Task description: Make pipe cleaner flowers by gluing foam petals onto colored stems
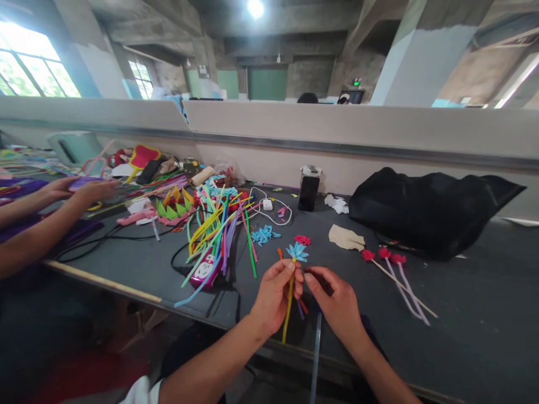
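Note:
Between the thumb and fingers of my left hand is a pipe-cleaner flower with light blue petals and a yellow stem, held upright. My right hand is close beside it, fingers curled inward toward the flower. From under that hand a translucent rod runs down past the table edge; whatever the fingers close on is hidden. Just behind the blue flower lies a red pipe-cleaner piece. Light blue pipe-cleaner pieces lie in a small pile to the left.
Loose colored pipe cleaners heap over a purple device on the left. Red flowers on stems and a black bag occupy the right. A phone stands at the back. Another person's hands work at far left.

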Motion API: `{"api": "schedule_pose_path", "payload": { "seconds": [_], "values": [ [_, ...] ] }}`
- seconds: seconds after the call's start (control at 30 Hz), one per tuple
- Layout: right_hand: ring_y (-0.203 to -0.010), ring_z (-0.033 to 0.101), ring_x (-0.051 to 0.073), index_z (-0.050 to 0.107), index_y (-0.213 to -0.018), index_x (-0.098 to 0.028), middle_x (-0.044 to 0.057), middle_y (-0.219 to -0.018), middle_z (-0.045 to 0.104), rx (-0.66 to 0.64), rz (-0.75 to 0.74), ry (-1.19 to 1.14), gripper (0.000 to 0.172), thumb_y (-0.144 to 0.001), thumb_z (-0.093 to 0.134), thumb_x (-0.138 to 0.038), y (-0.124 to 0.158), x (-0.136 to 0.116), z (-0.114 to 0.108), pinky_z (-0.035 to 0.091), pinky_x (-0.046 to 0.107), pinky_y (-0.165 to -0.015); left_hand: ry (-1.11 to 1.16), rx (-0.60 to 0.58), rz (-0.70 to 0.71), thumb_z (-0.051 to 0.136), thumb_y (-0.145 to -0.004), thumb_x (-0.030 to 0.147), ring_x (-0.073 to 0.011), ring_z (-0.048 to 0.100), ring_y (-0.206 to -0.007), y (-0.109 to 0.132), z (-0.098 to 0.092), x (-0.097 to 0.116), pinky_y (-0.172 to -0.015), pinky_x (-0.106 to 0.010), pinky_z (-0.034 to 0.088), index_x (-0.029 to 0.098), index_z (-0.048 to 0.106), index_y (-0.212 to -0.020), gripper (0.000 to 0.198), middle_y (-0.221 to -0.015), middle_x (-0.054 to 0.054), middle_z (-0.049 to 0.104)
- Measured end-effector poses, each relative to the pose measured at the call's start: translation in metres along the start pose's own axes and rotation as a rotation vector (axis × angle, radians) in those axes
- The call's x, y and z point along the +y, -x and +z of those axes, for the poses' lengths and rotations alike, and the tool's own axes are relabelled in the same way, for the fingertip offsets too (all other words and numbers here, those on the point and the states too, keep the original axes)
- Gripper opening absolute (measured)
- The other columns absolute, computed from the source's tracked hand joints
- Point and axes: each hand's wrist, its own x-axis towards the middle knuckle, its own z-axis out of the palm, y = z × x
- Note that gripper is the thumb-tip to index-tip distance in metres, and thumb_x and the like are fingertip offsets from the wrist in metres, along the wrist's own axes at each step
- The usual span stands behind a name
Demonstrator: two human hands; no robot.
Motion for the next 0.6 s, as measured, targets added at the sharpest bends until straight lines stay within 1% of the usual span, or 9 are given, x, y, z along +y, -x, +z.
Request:
{"api": "schedule_pose_path", "payload": {
  "seconds": [0.07,0.17,0.27,0.4,0.5,0.6],
  "values": [
    [-0.070,0.067,0.018,0.069,-0.094,-0.018,0.006,-0.084,0.074,0.030,0.002,0.027,0.028,-0.085,0.056,-0.041,0.002,0.000,0.001,0.050,0.025,-0.058,0.032,0.002,0.028,0.069,-0.078,0.029,-0.0065,0.054,-0.056,-0.001,0.000,0.003,-0.058,-0.019,0.043,0.014,0.061,-0.082,0.018,-0.069,0.000,0.060],
    [-0.071,0.067,0.018,0.068,-0.097,-0.018,0.006,-0.085,0.073,0.024,0.000,0.058,0.030,-0.086,0.055,-0.043,0.004,0.002,0.003,0.050,0.026,-0.061,0.073,0.038,0.014,0.072,-0.076,0.026,-0.0083,0.057,-0.066,-0.003,0.000,0.005,-0.066,-0.020,0.044,0.015,0.062,-0.082,0.016,-0.075,0.000,0.063],
    [-0.071,0.066,0.016,0.067,-0.098,-0.020,0.004,-0.084,0.072,-0.019,0.009,0.074,0.029,-0.086,0.055,-0.044,0.007,0.003,0.007,0.050,0.025,-0.064,0.095,0.077,0.004,0.075,-0.073,0.025,-0.0092,0.057,-0.070,-0.004,-0.001,0.004,-0.067,-0.020,0.044,0.015,0.063,-0.081,0.017,-0.078,0.000,0.062],
    [-0.071,0.065,0.016,0.066,-0.098,-0.022,0.002,-0.084,0.071,-0.039,-0.022,0.108,0.026,-0.087,0.055,-0.042,0.009,0.003,0.013,0.048,0.025,-0.065,0.102,0.099,-0.013,0.078,-0.068,0.023,-0.0088,0.055,-0.068,-0.005,-0.002,0.001,-0.065,-0.021,0.044,0.015,0.066,-0.080,0.019,-0.076,0.000,0.061],
    [-0.070,0.065,0.016,0.066,-0.093,-0.022,0.001,-0.081,0.071,-0.043,-0.044,0.113,0.022,-0.087,0.054,-0.039,0.009,0.002,0.014,0.047,0.024,-0.064,0.085,0.121,-0.028,0.080,-0.065,0.022,-0.0087,0.056,-0.067,-0.004,0.000,0.000,-0.065,-0.020,0.044,0.014,0.069,-0.082,0.022,-0.076,0.000,0.063],
    [-0.069,0.065,0.015,0.066,-0.089,-0.022,0.000,-0.078,0.071,-0.045,-0.068,0.101,0.019,-0.089,0.051,-0.034,0.008,0.001,0.013,0.047,0.023,-0.065,0.065,0.154,-0.023,0.083,-0.060,0.021,-0.0085,0.056,-0.067,-0.004,0.002,-0.001,-0.065,-0.020,0.044,0.015,0.069,-0.080,0.025,-0.077,0.000,0.064]
  ]
}}
